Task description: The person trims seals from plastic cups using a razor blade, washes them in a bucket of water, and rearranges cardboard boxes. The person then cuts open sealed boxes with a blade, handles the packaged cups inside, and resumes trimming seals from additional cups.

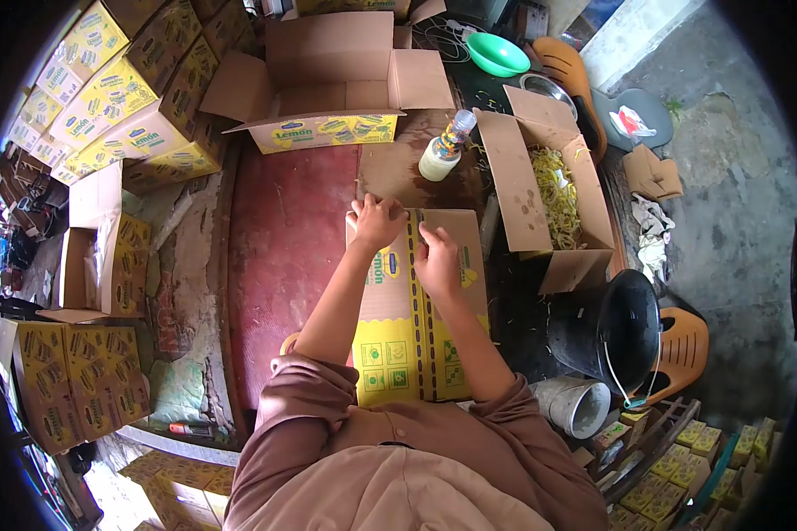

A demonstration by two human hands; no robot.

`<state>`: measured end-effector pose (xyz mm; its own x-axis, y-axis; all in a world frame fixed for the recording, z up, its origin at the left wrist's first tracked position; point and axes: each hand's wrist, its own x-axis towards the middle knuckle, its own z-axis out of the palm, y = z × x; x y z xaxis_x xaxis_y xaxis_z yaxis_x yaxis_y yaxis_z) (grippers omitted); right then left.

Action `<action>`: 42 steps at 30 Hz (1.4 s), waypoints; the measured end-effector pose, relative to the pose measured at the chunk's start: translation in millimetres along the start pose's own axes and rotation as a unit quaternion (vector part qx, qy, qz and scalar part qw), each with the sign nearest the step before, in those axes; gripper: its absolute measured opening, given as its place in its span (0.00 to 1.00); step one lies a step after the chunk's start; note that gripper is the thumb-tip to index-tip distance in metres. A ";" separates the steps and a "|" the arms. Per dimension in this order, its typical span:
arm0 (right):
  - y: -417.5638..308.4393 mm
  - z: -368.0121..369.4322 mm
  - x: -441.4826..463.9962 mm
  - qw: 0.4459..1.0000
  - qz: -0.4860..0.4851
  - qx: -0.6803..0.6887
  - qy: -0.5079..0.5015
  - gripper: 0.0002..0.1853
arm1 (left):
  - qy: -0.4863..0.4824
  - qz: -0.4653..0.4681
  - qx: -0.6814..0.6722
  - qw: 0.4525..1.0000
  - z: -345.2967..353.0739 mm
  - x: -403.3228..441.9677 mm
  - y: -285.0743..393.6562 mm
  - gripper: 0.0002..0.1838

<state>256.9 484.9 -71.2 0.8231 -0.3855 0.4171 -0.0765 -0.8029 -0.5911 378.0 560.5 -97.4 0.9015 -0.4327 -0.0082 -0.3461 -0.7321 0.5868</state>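
A closed cardboard carton (385,310) with yellow lemon print lies in front of me. A dark dashed strip (416,327) runs along its middle seam. My left hand (378,221) is on the carton's far left part, its bent fingers gripping around the far edge. Just right of the strip, my right hand (438,258) is closed over the top, fingers curled. Whatever may be inside those fingers is hidden. Beyond the carton stands a bottle (440,155) of pale liquid with a colourful label.
An open lemon carton (328,131) stands at the back. To the right, another open box (515,195) holds yellow shredded strips (553,199). A black bucket (607,332), a grey bucket (576,407) and a green bowl (498,55) are nearby. Stacked cartons (119,88) line the left.
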 end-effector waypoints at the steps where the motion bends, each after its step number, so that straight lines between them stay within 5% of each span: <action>1: -0.2 0.8 0.4 1.000 -0.004 -0.006 0.006 0.19 | -0.001 0.001 -0.005 1.000 0.5 0.6 -1.0 0.17; 34: -19.7 -25.8 -63.4 0.997 0.000 -0.062 -0.043 0.19 | -0.003 0.029 -0.009 1.000 3.5 8.6 -7.8 0.22; 42: -37.1 -43.7 -102.3 0.984 0.091 -0.083 -0.132 0.20 | -0.017 0.082 -0.039 0.996 29.2 35.9 -31.1 0.21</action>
<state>150.9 534.3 -61.7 0.9035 -0.4147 0.1078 -0.3084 -0.8040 -0.5084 413.5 552.4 -139.6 0.8249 -0.5614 0.0655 -0.4651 -0.6084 0.6431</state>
